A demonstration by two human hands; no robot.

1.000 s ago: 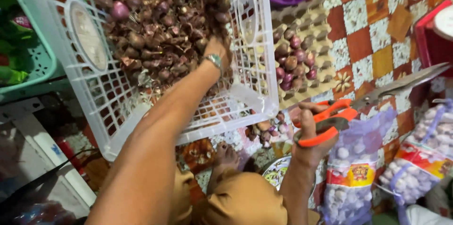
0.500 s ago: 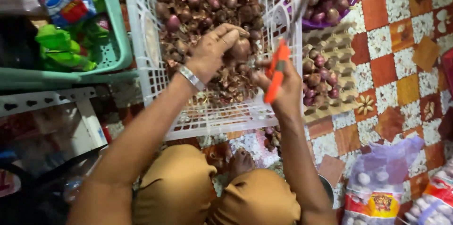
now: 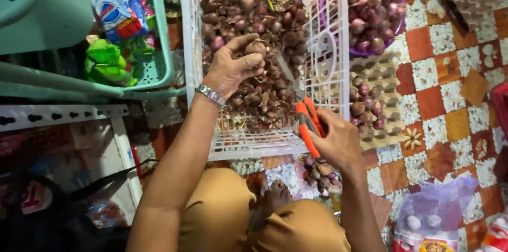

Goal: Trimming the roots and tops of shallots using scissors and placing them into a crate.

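Note:
My left hand (image 3: pixel 233 66), with a metal watch on its wrist, holds one shallot (image 3: pixel 256 47) over a white plastic basket (image 3: pixel 194 46) full of unpeeled shallots. My right hand (image 3: pixel 333 141) grips orange-handled scissors (image 3: pixel 302 110) by the basket's right wall. Their blades point up and left toward the held shallot. Both hands are above the basket's near half.
A purple bowl (image 3: pixel 389 40) of shallots stands at upper right, beside a cardboard egg tray (image 3: pixel 378 77) with a few shallots. A green basket (image 3: pixel 159 67) of packets is at left. Loose shallots (image 3: pixel 320 170) lie by my knees; bags of garlic (image 3: pixel 428 225) lower right. Checked floor covering beneath.
My right hand has come in from the right with the scissors to the basket's edge. My left hand has lifted a shallot out of the pile.

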